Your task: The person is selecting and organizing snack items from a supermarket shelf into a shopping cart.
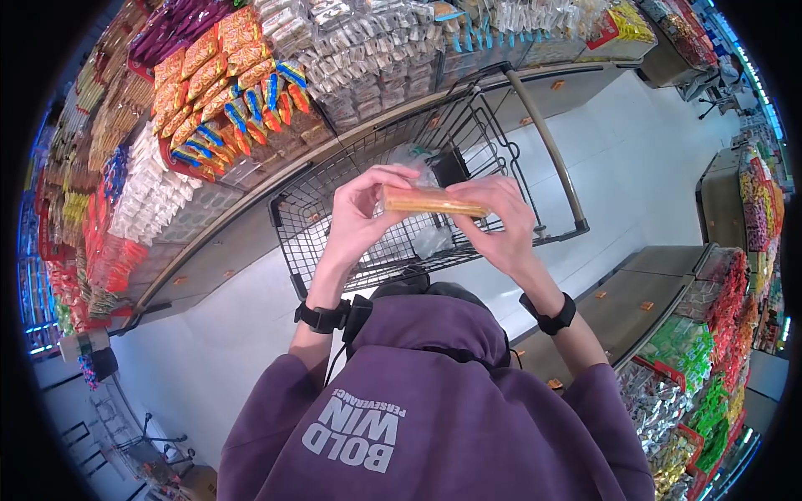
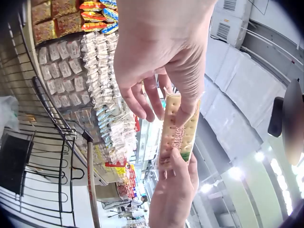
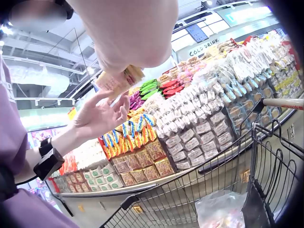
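A clear-wrapped pack of biscuits [image 1: 434, 201] is held level between both hands above a shopping cart. My left hand [image 1: 361, 213] pinches one end and my right hand [image 1: 501, 219] grips the other. In the left wrist view the pack [image 2: 177, 130] shows rows of small holes, printed lettering and a green patch, with the left hand [image 2: 164, 61] above and the right hand [image 2: 175, 194] below. The right wrist view has the pack [image 3: 118, 81] between the left hand [image 3: 99, 116] and the right hand [image 3: 133, 38], whose fingers are mostly hidden.
The black wire cart [image 1: 326, 188] holds a plastic bag [image 3: 221, 209] and a dark box [image 1: 449, 168]. Shelves of packaged snacks [image 1: 219, 75] curve along the far side. Another snack display [image 1: 681, 359] stands at the right, with floor [image 1: 639, 142] between.
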Available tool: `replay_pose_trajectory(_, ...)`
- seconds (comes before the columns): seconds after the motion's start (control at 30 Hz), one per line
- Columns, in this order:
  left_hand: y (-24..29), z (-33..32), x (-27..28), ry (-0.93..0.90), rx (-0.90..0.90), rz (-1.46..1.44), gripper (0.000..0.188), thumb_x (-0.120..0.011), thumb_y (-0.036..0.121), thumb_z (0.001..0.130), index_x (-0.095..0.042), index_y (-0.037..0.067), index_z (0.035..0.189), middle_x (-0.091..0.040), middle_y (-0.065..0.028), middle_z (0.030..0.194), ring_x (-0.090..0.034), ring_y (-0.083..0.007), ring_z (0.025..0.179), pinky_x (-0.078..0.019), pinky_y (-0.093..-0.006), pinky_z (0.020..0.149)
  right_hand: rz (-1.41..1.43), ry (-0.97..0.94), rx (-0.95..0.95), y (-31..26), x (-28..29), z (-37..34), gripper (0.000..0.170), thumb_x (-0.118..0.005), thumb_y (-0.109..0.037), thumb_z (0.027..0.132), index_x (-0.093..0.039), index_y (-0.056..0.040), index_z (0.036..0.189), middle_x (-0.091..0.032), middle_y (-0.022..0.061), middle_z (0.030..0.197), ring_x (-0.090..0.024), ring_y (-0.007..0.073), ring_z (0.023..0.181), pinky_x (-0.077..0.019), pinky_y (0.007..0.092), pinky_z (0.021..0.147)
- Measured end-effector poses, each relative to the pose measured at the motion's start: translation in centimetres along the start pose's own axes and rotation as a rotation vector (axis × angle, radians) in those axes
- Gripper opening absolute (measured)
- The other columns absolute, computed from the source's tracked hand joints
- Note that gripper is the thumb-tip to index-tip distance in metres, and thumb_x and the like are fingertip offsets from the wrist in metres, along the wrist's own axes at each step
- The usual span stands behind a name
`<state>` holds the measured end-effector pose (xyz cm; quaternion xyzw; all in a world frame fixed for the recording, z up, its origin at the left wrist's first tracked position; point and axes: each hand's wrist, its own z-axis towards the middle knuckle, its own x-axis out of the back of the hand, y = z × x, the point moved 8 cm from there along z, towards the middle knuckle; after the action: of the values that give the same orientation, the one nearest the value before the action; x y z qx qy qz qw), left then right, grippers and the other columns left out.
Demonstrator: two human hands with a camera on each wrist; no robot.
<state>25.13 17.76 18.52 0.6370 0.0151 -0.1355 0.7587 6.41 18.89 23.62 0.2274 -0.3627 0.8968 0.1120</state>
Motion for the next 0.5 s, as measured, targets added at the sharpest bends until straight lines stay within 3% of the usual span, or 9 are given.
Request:
replay_pose_trajectory(0.03,-0.4,-0.8,-0.1,0.006,0.043,-0.007,0.028,-0.076,-0.004,0.079,-0.067,0.003,0.105,-0.067,-0.0101,0.115,-0.064,-0.0161,0.106,-0.0502,-0.0317,0.094,0.048,0.028,-0.096,0.2,0.2,-0.9,0.03,-0.08,-0.006,0.077,-0.065,-0.0055,0.104,-0.072,0.0057,0.093,-0.069,0.0208,0.087,-0.0501,0.0334,0.082)
replay_pose_trajectory(0.13,-0.7,-3.2,-1.1,0.055,0.192,-0.051,0.029,-0.075,0.003,0.085,-0.065,0.0,0.112,-0.069,-0.0061,0.109,-0.064,-0.0116,0.101,-0.05,-0.0288,0.092,0.298,0.109,-0.406,0.5,0.2,-3.4,0.042,-0.079,-0.006,0.08,-0.056,-0.0033,0.114,-0.071,0.0084,0.091,-0.068,0.016,0.088,-0.0521,0.0324,0.078)
replay_pose_trajectory(0.17,-0.7,-3.8,-1.6,0.075,0.217,-0.072,0.027,-0.075,0.004,0.085,-0.066,0.001,0.11,-0.07,-0.0059,0.107,-0.064,-0.0106,0.1,-0.0501,-0.0277,0.091,0.417,0.065,-0.479,0.8,-0.4,-4.4,0.05,-0.075,-0.002,0.083,-0.045,-0.0027,0.123,-0.07,0.0107,0.094,-0.067,0.0132,0.09,-0.0547,0.0296,0.074)
replay_pose_trajectory(0.27,-0.8,-5.7,-3.4,0.097,0.26,-0.114,0.031,-0.073,0.007,0.088,-0.062,0.001,0.116,-0.07,-0.0072,0.108,-0.065,-0.0102,0.097,-0.0516,-0.027,0.087,0.808,0.205,-0.715,-0.3,-1.0,-7.3,0.049,-0.072,0.0,0.086,-0.042,-0.0025,0.124,-0.068,0.0124,0.101,-0.067,0.0138,0.088,-0.0564,0.0267,0.071)
replay_pose_trajectory(0.5,-1.1,-11.8,-6.3,0.066,0.33,-0.146,0.036,-0.065,0.005,0.091,-0.055,-0.002,0.125,-0.068,-0.0118,0.111,-0.068,-0.0161,0.096,-0.0579,-0.0291,0.073,0.877,0.29,-0.8,-3.6,-1.0,-13.5,0.05,-0.068,0.0,0.09,-0.039,-0.0018,0.131,-0.066,0.0139,0.111,-0.066,0.0137,0.093,-0.0565,0.0256,0.07)
